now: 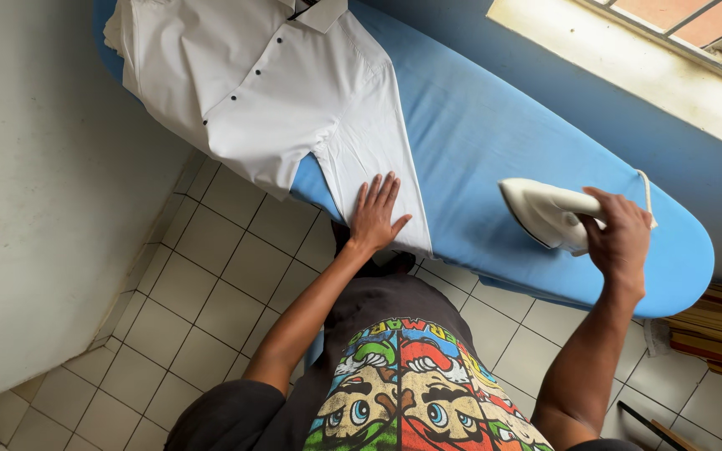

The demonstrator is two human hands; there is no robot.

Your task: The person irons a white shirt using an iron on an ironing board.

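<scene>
Shirt (252, 79): white w/ dark buttons, lies on the far-left end of the board (495, 125), body partly hanging over the near edge, one sleeve (378, 159) stretched back toward the person. Left hand (375, 213) lies flat on that sleeve near the cuff, fingers spread wide, palm down, holding nothing, just pinning the cloth. Sleeve runs up from the fingertips to the shoulder seam; cuff edge sits just below the palm at the board's near edge.

Right hand (620, 238) is wrapped tight round the handle of the iron (545, 213), fingers closed on it. Iron is white, nose pointing toward the left hand, on or just over bare blue cover, well apart from the sleeve. Can't tell if the soleplate touches. Thin cord (647, 192) trails off just past the right knuckles.

Step, as I read it: sleeve is smoothed and held, iron not yet on it. Next move would call for bringing the iron across to the sleeve and clearing the left fingers out of its path, since they lie where the nose points.

Surface: padded blue cover, smooth, rounded end beyond the right hand. Room: white tile floor (211, 301) under the board, plain wall (35, 209) left of the left hand, window sill (628, 75) beyond the iron, wood slats (712, 326) low right.
</scene>
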